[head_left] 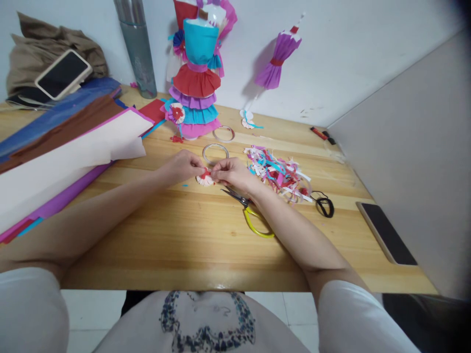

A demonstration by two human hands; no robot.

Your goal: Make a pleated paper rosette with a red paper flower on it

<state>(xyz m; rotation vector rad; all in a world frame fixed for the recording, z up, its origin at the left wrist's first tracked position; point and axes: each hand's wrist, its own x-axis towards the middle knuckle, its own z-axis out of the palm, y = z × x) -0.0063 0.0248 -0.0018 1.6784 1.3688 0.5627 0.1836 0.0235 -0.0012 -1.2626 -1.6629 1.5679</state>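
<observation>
Near the middle of the wooden table (165, 240), a small white pleated paper rosette with a red centre (204, 180) sits between my hands. My left hand (183, 165) pinches at its upper left edge, with fingers closed. From the other side, my right hand (231, 172) closes thumb and fingertips at the red paper centre. Scissors with yellow handles (257, 226) lie partly under my right wrist, blades pointing left. Just beyond my hands are two rolls of tape, a nearer one (204, 153) and a farther one (232, 133).
A tiered crepe-paper dress (198, 81) stands behind. Paper scraps (279, 171) are heaped at right, by a black hair tie (325, 207) and a phone (390, 235). Crepe sheets (73, 152) lie left. A grey bottle (139, 54) and purple paper umbrella (279, 54) are by the wall.
</observation>
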